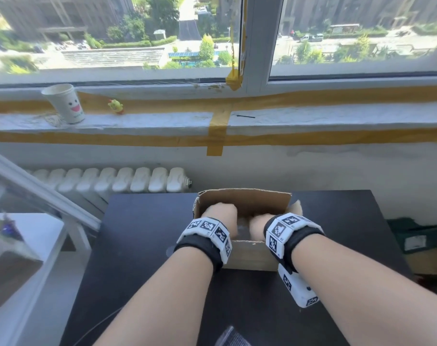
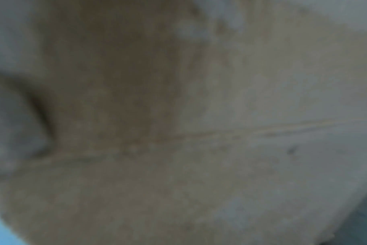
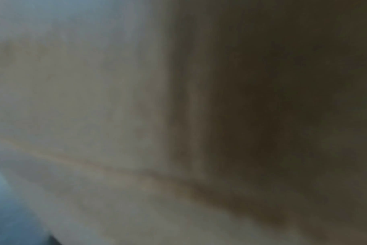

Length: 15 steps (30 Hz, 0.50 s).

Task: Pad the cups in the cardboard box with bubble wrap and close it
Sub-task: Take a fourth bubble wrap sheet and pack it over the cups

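Both hands, left hand (image 1: 221,214) and right hand (image 1: 258,224), inside the cardboard box (image 1: 247,201); finger positions hidden, grip indeterminable.

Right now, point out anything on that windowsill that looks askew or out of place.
The white paper cup with a smiling face leans to one side instead of standing upright on the taped windowsill. Wide yellow tape crosses the sill, and a wrinkled loose end hangs from the window frame.

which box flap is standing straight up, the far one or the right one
The far flap: it rises upright behind both hands, broad and flat. The right flap shows only a small bent piece leaning outward.
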### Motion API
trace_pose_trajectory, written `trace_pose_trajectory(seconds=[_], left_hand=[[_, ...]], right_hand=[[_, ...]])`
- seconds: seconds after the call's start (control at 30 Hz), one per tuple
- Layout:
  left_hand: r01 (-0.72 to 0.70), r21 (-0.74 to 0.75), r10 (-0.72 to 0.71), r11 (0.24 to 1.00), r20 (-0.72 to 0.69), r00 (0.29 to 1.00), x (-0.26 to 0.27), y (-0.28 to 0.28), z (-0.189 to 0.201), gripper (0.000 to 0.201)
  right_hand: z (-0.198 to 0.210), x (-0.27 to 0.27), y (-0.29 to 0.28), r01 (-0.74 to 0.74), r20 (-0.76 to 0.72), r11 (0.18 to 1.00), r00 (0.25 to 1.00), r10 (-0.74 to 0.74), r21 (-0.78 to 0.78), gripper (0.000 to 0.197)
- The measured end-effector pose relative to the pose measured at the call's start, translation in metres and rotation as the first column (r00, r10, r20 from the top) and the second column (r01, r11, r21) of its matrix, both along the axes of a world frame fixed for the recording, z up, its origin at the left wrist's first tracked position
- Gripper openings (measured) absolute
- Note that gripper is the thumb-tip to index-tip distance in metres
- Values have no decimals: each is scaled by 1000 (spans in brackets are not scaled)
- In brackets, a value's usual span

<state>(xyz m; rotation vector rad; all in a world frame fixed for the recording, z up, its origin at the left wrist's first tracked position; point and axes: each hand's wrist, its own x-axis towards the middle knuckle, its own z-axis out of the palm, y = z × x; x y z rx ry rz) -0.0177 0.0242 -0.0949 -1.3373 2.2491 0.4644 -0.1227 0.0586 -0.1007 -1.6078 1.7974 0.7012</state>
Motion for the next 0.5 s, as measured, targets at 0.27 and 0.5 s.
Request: trace_pose_trajectory(seconds=[0.27, 0.5], left_hand=[[-92, 10, 91, 996, 81, 993, 7, 17, 3, 22], [-37, 165, -10, 986, 277, 961, 15, -16, -65, 21]], right_hand=[[22, -3, 20, 35, 46, 990, 999, -29, -140, 22], [38, 0, 29, 58, 19, 959, 998, -55, -279, 15]])
